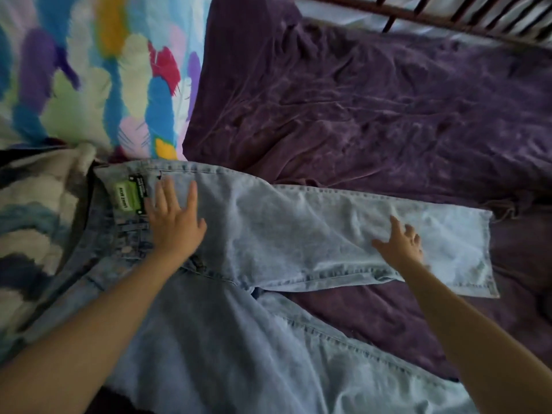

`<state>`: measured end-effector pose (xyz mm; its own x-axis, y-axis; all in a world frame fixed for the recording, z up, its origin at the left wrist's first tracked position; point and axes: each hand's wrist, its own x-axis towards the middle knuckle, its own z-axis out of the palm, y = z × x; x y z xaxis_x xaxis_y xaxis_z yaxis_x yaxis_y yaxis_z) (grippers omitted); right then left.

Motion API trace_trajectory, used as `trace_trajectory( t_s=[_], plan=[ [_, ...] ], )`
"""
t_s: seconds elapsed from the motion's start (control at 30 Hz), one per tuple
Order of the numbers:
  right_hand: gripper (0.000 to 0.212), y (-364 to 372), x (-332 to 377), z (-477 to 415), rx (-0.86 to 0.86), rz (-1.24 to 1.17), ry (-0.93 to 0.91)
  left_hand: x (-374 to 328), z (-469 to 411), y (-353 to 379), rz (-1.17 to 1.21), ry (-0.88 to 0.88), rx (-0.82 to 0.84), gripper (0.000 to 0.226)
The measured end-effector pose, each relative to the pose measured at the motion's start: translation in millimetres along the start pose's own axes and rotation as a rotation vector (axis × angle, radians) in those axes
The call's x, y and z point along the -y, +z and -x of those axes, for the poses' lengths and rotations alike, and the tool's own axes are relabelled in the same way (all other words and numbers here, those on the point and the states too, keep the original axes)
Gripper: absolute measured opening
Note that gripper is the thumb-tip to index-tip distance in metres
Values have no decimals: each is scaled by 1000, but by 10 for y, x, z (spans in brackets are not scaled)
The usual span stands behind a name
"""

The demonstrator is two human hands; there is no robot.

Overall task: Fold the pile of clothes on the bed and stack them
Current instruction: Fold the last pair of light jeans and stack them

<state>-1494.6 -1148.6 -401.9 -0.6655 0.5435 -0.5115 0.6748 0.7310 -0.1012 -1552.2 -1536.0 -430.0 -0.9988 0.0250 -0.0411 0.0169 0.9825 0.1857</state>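
Observation:
A pair of light blue jeans (283, 234) lies spread on the purple bed sheet (373, 115). One leg runs to the right; the other leg (239, 354) runs toward me at the bottom. A green label (127, 197) sits at the waistband on the left. My left hand (174, 219) presses flat on the jeans beside the label, fingers straight. My right hand (401, 243) rests on the far leg near its hem, fingers spread and slightly bent.
A bright feather-print duvet (89, 70) covers the upper left. A white and dark blue patterned cloth (33, 219) lies at the left beside the waistband. The dark wooden bed rail (448, 16) crosses the top right.

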Motion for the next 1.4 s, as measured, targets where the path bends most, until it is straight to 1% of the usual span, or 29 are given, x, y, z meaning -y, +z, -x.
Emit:
trace_trajectory(
  t_s=[0.1, 0.2, 0.33, 0.4, 0.47, 0.53, 0.57, 0.6, 0.63, 0.67, 0.7, 0.73, 0.77, 0.8, 0.83, 0.87, 0.9, 0.93, 0.97, 1.0, 1.03, 1.07, 1.1, 1.17, 1.2, 1.23, 1.3, 1.33, 1.4],
  plan=[
    [71, 145, -445, 31, 10, -129, 171, -464, 505, 368, -37, 138, 77, 87],
    [66, 174, -900, -26, -43, -386, 404, -988, 895, 558, -63, 243, 182, 86],
    [63, 147, -1490, -256, -143, -706, 679, -1442, 1171, 752, -192, 342, 377, 89],
    [61, 108, -1714, -345, -172, -845, 725, -1625, 1190, 754, -215, 360, 405, 82],
    [66, 68, -1906, -455, -195, -969, 730, -1755, 1186, 778, -223, 277, 434, 63],
    [73, 73, -2118, -599, -214, -1091, 763, -1860, 1149, 812, -197, 232, 391, 55],
    [65, 72, -2228, -640, -205, -1139, 741, -1902, 1138, 799, -190, 209, 356, 55],
    [47, 55, -2315, -694, -178, -1176, 692, -1933, 1125, 813, -198, 187, 408, 54],
    [31, 45, -2433, -768, -102, -1306, 672, -1974, 1100, 812, -203, 138, 451, 48],
    [32, 66, -2557, -893, 51, -1381, 657, -1996, 1077, 838, -225, 131, 459, 39],
    [31, 98, -2639, -957, 74, -1273, 592, -2022, 1066, 838, -221, 152, 443, 29],
    [24, 93, -2657, -984, 126, -1227, 569, -2018, 1055, 889, -198, 181, 421, 25],
    [18, 64, -2707, -981, 106, -1126, 528, -1995, 1062, 924, -165, 219, 374, 31],
    [16, 66, -2737, -1023, 38, -1063, 492, -1968, 1076, 957, -126, 250, 319, 34],
    [12, 1, -2758, -1035, -73, -1018, 502, -1976, 1088, 920, -66, 264, 286, 30],
    [9, -75, -2765, -1066, -179, -983, 503, -1980, 1095, 879, -31, 306, 226, 21],
    [7, -131, -2806, -1098, -278, -1000, 523, -1989, 1116, 828, 16, 358, 162, 13],
    [9, -214, -2819, -1100, -338, -1126, 593, -2005, 1153, 796, 49, 405, 114, 15],
    [20, -318, -2823, -1044, -368, -1199, 651, -2005, 1195, 800, 37, 452, 88, 16],
    [33, -305, -2860, -1070, -316, -1184, 686, -1990, 1240, 819, 8, 485, 111, 13],
    [44, -278, -2831, -1016, -243, -1087, 665, -1969, 1275, 854, -45, 507, 171, 12],
    [51, -258, -2806, -1027, -169, -963, 691, -1940, 1300, 885, -103, 516, 239, 26],
    [55, -249, -2735, -977, -141, -725, 664, -1911, 1307, 899, -150, 512, 304, 38],
    [57, -252, -2501, -893, -228, -683, 651, -1843, 1261, 841, -180, 459, 310, 48],
    [61, -273, -2326, -812, -264, -609, 603, -1793, 1221, 766, -171, 418, 287, 51],
    [64, -296, -2144, -738, -279, -446, 521, -1707, 1173, 697, -154, 371, 259, 53],
    [68, -249, -1779, -691, -187, -254, 242, -1463, 1067, 544, -147, 263, 202, 53],
    [69, -219, -1580, -663, -146, -168, 97, -1311, 1005, 464, -140, 189, 188, 51],
    [68, -140, -1145, -629, -90, -9, -119, -976, 846, 323, -116, 2, 166, 43]
  ],
)
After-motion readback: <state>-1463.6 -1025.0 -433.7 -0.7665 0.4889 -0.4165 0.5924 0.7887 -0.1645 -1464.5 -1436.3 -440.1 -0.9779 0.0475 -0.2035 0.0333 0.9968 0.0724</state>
